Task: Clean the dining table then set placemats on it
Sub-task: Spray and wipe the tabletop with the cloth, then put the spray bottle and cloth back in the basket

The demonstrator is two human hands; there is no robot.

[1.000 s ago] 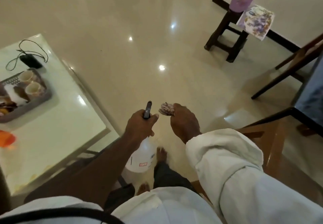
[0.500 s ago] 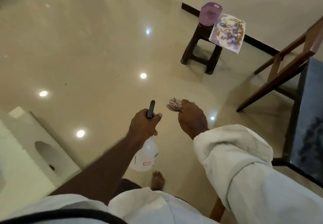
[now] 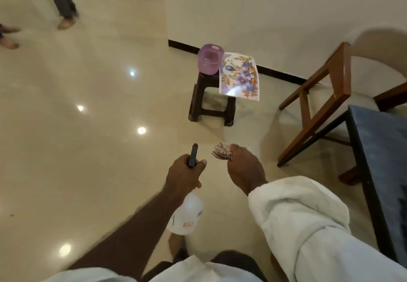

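Observation:
My left hand [image 3: 184, 175] grips the neck of a white spray bottle [image 3: 186, 215] whose dark nozzle points up and forward. My right hand [image 3: 244, 169] is closed on a small crumpled patterned cloth [image 3: 221, 151], held beside the bottle over the floor. The dark dining table [image 3: 383, 171] shows only its corner at the right edge. A floral placemat [image 3: 240, 77] hangs over the side of a dark stool [image 3: 211, 103] ahead, next to a purple plastic container [image 3: 210, 61].
A wooden chair [image 3: 326, 96] with a pale seat stands by the table's far corner. A white wall [image 3: 264, 13] runs behind the stool. Another person's legs [image 3: 61, 2] are at the far left on the glossy tiled floor [image 3: 88, 127].
The view has swung right and forward: the white side table with the tray has left the frame, the stool and chair are closer, and a person's legs have appeared. Both hands keep their hold.

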